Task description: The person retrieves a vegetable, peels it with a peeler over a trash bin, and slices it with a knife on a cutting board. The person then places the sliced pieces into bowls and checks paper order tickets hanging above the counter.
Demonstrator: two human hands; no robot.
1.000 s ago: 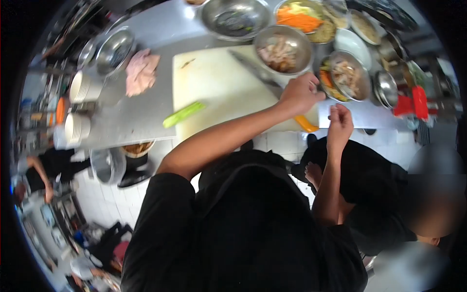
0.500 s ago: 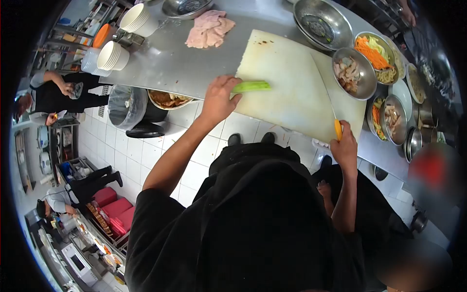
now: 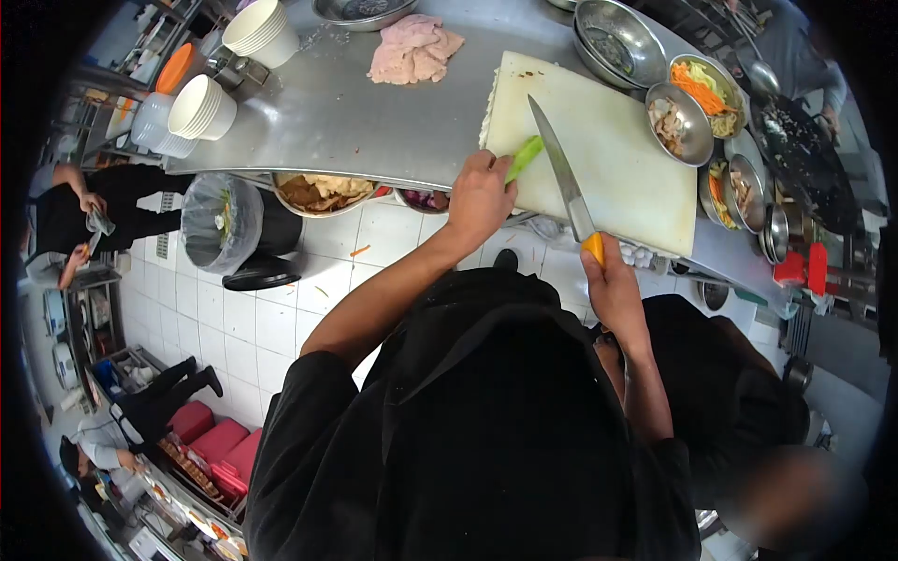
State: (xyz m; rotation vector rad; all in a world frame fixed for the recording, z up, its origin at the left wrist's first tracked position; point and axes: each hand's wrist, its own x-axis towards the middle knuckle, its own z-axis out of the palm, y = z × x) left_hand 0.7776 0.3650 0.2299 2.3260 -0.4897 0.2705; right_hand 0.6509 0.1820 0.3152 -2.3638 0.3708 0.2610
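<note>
My left hand (image 3: 481,198) is closed around the lower end of a pale green celery stalk (image 3: 527,157), at the left edge of the white cutting board (image 3: 622,173). The stalk's free end points up and to the right over the board. In my right hand (image 3: 615,285) is the yellow handle of a large kitchen knife (image 3: 560,170). Its long blade slants up and left above the board, a short way right of the celery and apart from it.
Steel bowls with sliced meat (image 3: 678,123) and cut vegetables (image 3: 708,93) stand right of the board. A pink cloth (image 3: 415,50) and stacked white tubs (image 3: 203,107) are on the steel counter. Below stands a lined bin (image 3: 222,224). A co-worker (image 3: 720,374) is close on my right.
My right hand has brought the knife left, off its place at the board's right side, toward the celery. The celery has turned from level to slanting upward in my left hand. The view has shifted.
</note>
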